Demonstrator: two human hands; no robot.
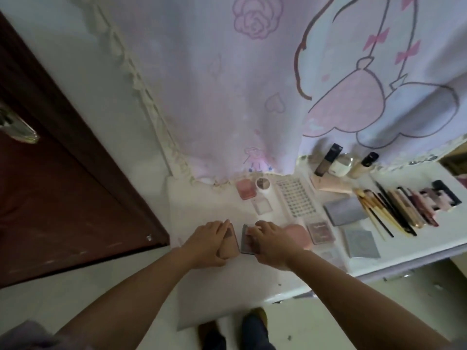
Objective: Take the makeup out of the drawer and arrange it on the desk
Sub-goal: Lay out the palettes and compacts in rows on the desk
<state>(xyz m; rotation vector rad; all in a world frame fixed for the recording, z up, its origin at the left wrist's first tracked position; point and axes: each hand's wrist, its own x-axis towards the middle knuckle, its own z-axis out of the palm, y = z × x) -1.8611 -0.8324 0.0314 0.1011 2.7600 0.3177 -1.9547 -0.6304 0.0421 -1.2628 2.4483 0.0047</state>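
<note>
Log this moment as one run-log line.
left hand: holds beige compact | right hand: holds grey palette | both on desk

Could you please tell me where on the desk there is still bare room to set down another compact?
Bare desk lies left of the pink compact, beyond the left hand. A smaller patch sits ahead of the right hand, below the clear case. Rightward it is crowded: grid tray, palettes, brushes, bottles.

A dim room holds a white worktop (pixel 209 203) against a pink curtain (pixel 214 84) printed with roses and a cartoon figure, a dark red-brown door (pixel 63 198) with what looks like a metal handle (pixel 19 130) at left, above pale floor (pixel 316 322).
</note>
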